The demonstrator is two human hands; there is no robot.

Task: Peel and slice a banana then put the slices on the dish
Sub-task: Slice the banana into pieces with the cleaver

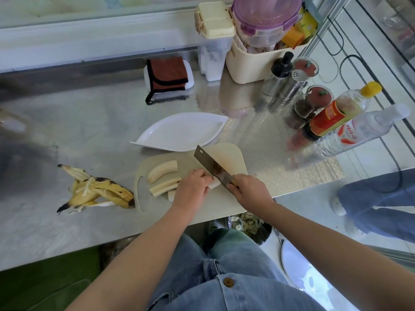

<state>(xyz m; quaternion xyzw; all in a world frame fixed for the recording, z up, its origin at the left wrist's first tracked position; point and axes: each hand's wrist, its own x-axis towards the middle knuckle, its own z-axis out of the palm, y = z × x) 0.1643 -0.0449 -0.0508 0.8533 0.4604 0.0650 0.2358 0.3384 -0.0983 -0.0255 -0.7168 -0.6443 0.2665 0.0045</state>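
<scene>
Reaches forward over the near edge of the steel bench (78, 131) with both bare forearms, converging on a cream cutting board (231, 158). Lays the left hand (193, 187) palm down, knuckles up, with fingers curled over a peeled banana piece (214, 182) and pressing it onto the board, wrist almost in line with the forearm. Wraps the right hand (249, 187) round the handle of a knife (211, 163), a broad cleaver, with the forearm coming in from the right. Sets the blade edge-down across the banana piece, just beside the left fingertips, with the blade's far end pointing away toward the dish (182, 131). Cannot tell how deep the edge sits in the fruit. On the board to the left of the left hand: 2 peeled banana lengths (162, 171), curved, lying side by side but apart, plus 1 short stub partly hidden under the left wrist. Just beyond the board: the white, leaf-shaped dish, at the board's far edge, touching or merely beside it, cannot tell which. On the bench left of the board: the spotted peel (98, 189), splayed open, 1 end right at the board's left edge. Farther back: a folded brown cloth (168, 74) and a cream basket (251, 66). At the right: 2 steel shakers (292, 84) and 2 bottles (336, 113).
</scene>
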